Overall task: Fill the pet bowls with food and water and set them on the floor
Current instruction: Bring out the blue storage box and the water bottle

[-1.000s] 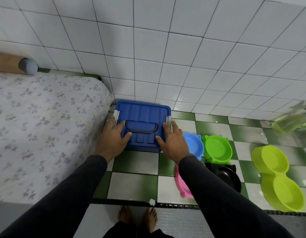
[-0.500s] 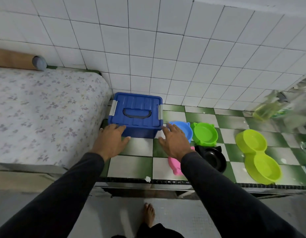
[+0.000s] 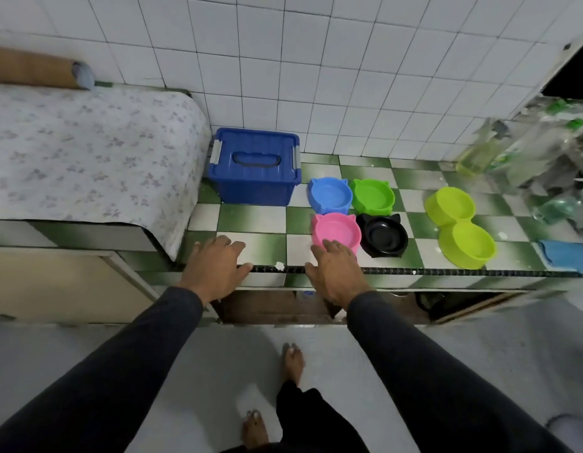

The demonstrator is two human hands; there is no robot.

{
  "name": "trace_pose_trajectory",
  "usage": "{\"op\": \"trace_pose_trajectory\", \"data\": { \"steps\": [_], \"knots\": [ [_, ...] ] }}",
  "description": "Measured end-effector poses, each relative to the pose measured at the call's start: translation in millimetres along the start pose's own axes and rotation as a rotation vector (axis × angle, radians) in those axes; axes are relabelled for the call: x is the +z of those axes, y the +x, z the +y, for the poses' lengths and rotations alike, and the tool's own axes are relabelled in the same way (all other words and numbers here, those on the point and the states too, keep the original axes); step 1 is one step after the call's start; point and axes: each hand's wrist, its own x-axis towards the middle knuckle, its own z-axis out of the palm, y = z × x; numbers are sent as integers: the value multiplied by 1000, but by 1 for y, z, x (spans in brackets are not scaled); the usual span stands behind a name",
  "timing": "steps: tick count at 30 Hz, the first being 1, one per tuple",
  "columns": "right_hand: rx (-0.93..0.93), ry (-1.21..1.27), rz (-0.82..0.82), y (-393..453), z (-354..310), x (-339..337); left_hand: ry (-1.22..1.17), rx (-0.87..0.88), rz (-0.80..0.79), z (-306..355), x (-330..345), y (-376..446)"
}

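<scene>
Bowls unfilled on desk (image 3: 257, 246); both hands empty, fingers relaxed.
Left hand (image 3: 215, 268) at desk edge; right hand (image 3: 337, 273) just touching pink bowl (image 3: 335, 231); blue lidded bin (image 3: 256, 165) is best unlatched first, both clips together.

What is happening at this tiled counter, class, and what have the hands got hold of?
A person stands at a green-and-white checked counter and holds nothing. The left hand hangs open over the front edge. The right hand is open too, its fingertips at the rim of the pink bowl. The blue bowl, green bowl, black bowl and yellow-green double bowl all look empty. The blue lidded box sits closed by the wall.
</scene>
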Motion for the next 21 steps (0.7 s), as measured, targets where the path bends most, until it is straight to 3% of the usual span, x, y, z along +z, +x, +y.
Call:
{"op": "trace_pose_trajectory", "data": {
  "steps": [21],
  "knots": [
    [55, 102, -240, -137, 111, 93, -56, -51, -217, 127, 127, -96]
  ]
}}
